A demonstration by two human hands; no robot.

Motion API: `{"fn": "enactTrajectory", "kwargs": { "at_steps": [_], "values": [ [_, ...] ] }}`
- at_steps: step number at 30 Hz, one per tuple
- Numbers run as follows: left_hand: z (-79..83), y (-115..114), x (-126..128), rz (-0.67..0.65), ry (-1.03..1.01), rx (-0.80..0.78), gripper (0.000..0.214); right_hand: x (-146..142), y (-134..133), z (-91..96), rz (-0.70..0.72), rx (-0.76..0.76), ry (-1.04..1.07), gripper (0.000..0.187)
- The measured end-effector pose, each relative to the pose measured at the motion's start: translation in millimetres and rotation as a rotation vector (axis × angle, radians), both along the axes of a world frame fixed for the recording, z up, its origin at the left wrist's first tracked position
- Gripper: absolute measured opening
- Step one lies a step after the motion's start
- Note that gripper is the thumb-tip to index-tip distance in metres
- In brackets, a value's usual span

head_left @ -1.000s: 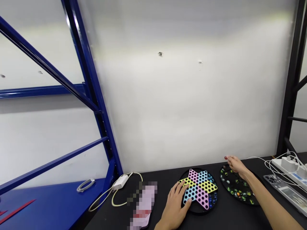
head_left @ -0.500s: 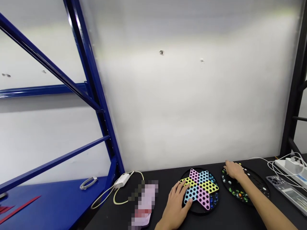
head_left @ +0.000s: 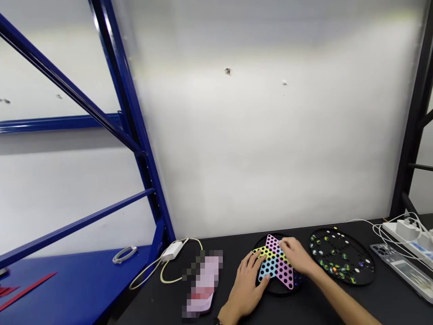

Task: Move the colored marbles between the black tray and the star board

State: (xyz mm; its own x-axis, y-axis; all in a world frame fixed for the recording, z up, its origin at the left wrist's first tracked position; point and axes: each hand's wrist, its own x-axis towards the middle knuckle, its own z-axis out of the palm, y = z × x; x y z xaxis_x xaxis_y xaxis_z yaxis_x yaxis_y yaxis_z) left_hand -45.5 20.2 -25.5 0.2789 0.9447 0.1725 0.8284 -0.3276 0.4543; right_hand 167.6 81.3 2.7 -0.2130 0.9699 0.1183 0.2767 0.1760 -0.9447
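A star-shaped Chinese checkers board (head_left: 284, 274) in pink, yellow and blue, dotted with black holes, lies on a round black base. Across its left side rests my left hand (head_left: 248, 283), fingers spread. My right hand (head_left: 298, 258) is over the board's upper right, fingers drawn together in a pinch; whatever is between them is hidden. It covers much of the blue and yellow points there. Dark blue marbles (head_left: 297, 278) show at the base's right edge. Right of the board sits a round black tray (head_left: 350, 249) holding several green, white and orange marbles (head_left: 342, 273).
A partly pixelated pink phone (head_left: 206, 280) lies left of the board, near a white adapter (head_left: 172, 251) with a cable. To the right are a grey phone-like item (head_left: 402, 268) and a white power strip (head_left: 414, 241) with cords. A blue rack post (head_left: 149, 171) stands at left.
My right hand has moved left from the marble tray to the upper right of the board, uncovering the tray. My left hand stays on the board. The view has shifted slightly.
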Motion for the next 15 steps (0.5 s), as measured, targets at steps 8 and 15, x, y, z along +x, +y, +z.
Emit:
{"fn": "enactTrajectory", "kwargs": {
  "at_steps": [8,15],
  "values": [
    [-1.8,5,-2,0.069,-0.151,-0.023,0.042,-54,-54,-22.7,0.026,0.531,-0.968,0.026],
    [0.3,6,-2,0.064,-0.190,-0.025,0.042,-58,-71,-23.8,0.023,0.592,-0.920,0.029]
  ]
}}
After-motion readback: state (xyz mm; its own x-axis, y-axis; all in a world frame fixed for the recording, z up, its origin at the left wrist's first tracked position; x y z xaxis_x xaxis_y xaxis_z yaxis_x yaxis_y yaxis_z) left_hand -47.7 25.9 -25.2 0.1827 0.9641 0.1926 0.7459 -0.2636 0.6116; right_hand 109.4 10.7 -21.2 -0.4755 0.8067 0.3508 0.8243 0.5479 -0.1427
